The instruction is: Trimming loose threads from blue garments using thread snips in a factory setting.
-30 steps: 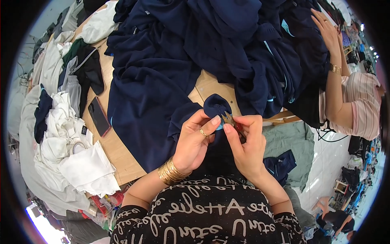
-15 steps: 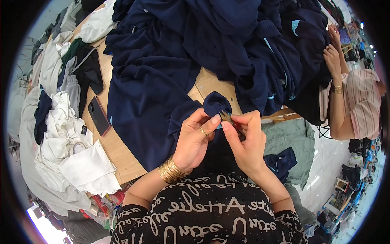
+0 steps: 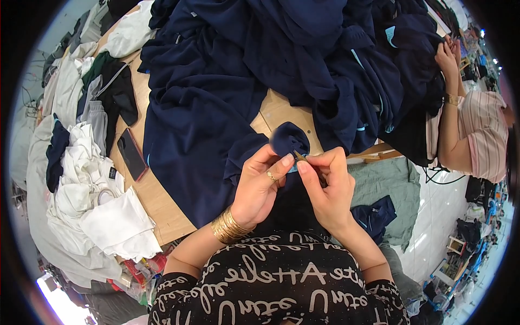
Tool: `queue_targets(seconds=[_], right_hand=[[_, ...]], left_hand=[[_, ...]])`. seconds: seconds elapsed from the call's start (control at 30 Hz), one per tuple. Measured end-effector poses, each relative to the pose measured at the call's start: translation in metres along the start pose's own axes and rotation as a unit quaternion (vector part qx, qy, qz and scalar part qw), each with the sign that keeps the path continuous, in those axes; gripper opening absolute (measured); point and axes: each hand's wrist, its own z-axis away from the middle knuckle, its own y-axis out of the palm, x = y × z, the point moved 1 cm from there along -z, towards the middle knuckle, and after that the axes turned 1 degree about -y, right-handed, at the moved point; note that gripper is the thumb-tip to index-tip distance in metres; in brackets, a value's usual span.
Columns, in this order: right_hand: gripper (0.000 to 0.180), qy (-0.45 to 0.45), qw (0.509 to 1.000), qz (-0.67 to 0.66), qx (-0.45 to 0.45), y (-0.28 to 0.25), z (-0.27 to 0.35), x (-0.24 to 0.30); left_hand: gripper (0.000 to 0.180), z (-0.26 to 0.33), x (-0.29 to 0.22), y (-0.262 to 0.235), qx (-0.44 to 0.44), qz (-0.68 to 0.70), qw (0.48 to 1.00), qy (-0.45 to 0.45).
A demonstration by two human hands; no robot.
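1. The left hand (image 3: 259,187) has a bunched end of the navy garment (image 3: 197,130) pinched between thumb and fingers, just in front of the person's chest.
2. The right hand (image 3: 331,187) grips small metal snips (image 3: 299,156), their tips right at that bunched end.
3. The rest of the garment spreads across the counter (image 3: 169,219), next to a bigger navy heap (image 3: 303,49).
4. I can see a dark phone (image 3: 132,154) left of it, near crumpled white cloth (image 3: 81,179).
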Motion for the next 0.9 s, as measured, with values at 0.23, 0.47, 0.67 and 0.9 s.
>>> queue_targets(seconds=[0.23,0.47,0.67,0.9], right_hand=[[0.017,0.092,0.959,-0.265,-0.05,-0.007,-0.008,0.001],[0.045,0.004,0.982,-0.11,0.156,-0.01,-0.048,-0.023],[0.022,0.075,0.978,-0.038,0.192,0.008,-0.055,-0.031],[0.015,0.258,0.907,-0.244,0.227,-0.001,-0.082,0.005]], left_hand=[[0.012,-0.003,-0.01,0.003,-0.014,0.023,0.999,-0.02],[0.017,0.001,-0.054,-0.023,0.117,-0.193,0.973,-0.04],[0.017,0.01,-0.115,-0.045,0.129,-0.125,0.982,0.054],[0.016,0.022,-0.136,-0.078,0.043,-0.127,0.989,0.062]])
